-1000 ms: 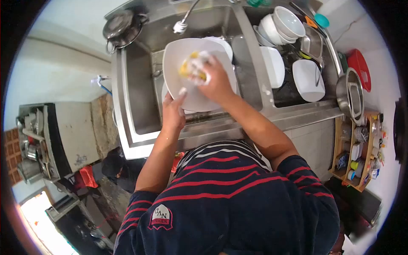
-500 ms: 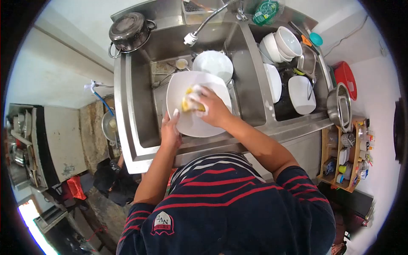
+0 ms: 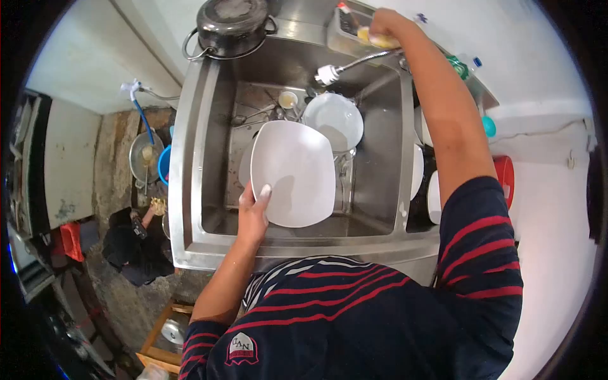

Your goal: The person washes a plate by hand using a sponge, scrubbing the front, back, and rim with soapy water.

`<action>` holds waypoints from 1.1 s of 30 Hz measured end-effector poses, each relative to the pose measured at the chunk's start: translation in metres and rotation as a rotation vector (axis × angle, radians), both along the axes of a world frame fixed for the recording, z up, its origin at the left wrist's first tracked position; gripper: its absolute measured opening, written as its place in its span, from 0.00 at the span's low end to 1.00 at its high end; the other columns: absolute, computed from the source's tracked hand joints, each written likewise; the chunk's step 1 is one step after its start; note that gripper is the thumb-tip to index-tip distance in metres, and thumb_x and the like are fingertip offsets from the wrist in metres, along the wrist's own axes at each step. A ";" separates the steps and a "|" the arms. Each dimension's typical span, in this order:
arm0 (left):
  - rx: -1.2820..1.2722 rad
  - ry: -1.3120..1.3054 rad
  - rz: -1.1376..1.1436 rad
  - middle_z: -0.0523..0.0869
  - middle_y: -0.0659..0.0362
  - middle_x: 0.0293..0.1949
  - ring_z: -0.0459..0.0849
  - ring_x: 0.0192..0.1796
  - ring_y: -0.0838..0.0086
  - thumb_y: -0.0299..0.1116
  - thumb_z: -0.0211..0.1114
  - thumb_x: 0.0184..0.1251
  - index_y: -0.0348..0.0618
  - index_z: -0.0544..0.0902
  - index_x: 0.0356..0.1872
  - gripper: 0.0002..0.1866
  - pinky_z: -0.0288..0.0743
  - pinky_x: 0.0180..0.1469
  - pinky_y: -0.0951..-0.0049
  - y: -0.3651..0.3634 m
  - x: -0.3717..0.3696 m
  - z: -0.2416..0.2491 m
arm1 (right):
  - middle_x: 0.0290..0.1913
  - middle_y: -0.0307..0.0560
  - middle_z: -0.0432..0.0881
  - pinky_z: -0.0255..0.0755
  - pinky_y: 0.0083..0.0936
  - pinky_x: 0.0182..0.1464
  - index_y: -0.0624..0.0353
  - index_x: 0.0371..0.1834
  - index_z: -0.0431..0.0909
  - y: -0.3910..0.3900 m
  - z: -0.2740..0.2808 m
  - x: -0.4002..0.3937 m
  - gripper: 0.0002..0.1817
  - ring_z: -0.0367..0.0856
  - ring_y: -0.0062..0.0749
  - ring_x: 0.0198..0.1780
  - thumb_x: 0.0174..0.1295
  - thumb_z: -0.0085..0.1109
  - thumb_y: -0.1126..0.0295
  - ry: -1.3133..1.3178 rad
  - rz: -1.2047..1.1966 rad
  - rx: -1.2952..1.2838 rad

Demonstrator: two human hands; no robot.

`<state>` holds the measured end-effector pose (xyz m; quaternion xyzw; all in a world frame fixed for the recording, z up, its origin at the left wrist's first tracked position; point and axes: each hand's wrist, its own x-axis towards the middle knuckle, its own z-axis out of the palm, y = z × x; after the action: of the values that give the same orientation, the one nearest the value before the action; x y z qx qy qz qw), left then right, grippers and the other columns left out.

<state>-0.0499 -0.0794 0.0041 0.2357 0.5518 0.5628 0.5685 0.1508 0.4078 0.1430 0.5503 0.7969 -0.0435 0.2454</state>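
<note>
My left hand (image 3: 254, 212) grips the lower left edge of a white squarish plate (image 3: 294, 174), thumb on its face, held over the sink basin (image 3: 377, 183). Far up at the back, my right hand (image 3: 386, 28) is closed round a yellow sponge (image 3: 380, 40) at a clear plastic container (image 3: 342, 38). Behind the held plate a round white plate (image 3: 334, 120) lies in the basin, near a small cup (image 3: 287, 100) and several spoons. The flexible faucet (image 3: 328, 75) hangs over the basin's back part.
A dark pot (image 3: 232, 26) stands on the back left corner. White dishes (image 3: 434, 196) show at the right, partly behind my right arm. A green bottle (image 3: 457, 65) lies at the back right. Another person (image 3: 130, 247) is low at the left, near a blue basin (image 3: 164, 164).
My right hand has moved from the plate's face up to the container at the back, with the sponge. My left hand still holds the plate, now tilted more upright. The view has shifted.
</note>
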 end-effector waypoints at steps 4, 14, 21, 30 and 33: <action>-0.003 -0.147 0.043 0.80 0.57 0.48 0.76 0.50 0.75 0.27 0.55 0.66 0.35 0.72 0.58 0.19 0.68 0.53 0.74 0.002 -0.004 -0.002 | 0.43 0.59 0.83 0.74 0.38 0.45 0.64 0.39 0.83 0.004 -0.048 -0.002 0.22 0.83 0.44 0.44 0.40 0.64 0.62 0.038 0.078 0.059; -0.030 -0.214 -0.007 0.80 0.56 0.48 0.76 0.50 0.74 0.29 0.56 0.66 0.35 0.71 0.58 0.20 0.68 0.54 0.73 0.002 -0.001 0.000 | 0.40 0.58 0.84 0.74 0.37 0.45 0.62 0.42 0.82 0.040 -0.012 0.011 0.22 0.83 0.47 0.41 0.44 0.64 0.60 -0.005 0.242 -0.193; -0.067 -0.207 0.038 0.79 0.56 0.50 0.75 0.51 0.74 0.29 0.57 0.66 0.36 0.72 0.59 0.21 0.67 0.55 0.73 0.001 0.002 -0.005 | 0.33 0.59 0.82 0.75 0.39 0.39 0.66 0.37 0.81 -0.199 0.076 -0.035 0.23 0.82 0.51 0.36 0.43 0.65 0.57 0.402 0.125 0.471; -0.031 -0.273 0.006 0.81 0.57 0.47 0.78 0.49 0.74 0.31 0.57 0.68 0.36 0.74 0.56 0.18 0.69 0.52 0.74 -0.001 0.006 -0.014 | 0.53 0.58 0.73 0.67 0.37 0.58 0.55 0.52 0.76 -0.386 -0.117 0.003 0.26 0.72 0.54 0.56 0.46 0.67 0.67 0.757 -0.057 0.291; 0.099 -0.147 -0.092 0.82 0.57 0.45 0.79 0.47 0.73 0.32 0.58 0.68 0.36 0.74 0.55 0.17 0.71 0.51 0.73 -0.005 0.012 -0.013 | 0.57 0.60 0.70 0.66 0.39 0.59 0.55 0.52 0.76 -0.388 -0.126 -0.019 0.26 0.70 0.55 0.58 0.45 0.67 0.66 0.981 -0.085 0.477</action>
<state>-0.0375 -0.0843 -0.0089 0.2465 0.4687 0.5784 0.6205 0.1320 0.0201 0.0166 0.5375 0.7827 -0.1231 -0.2886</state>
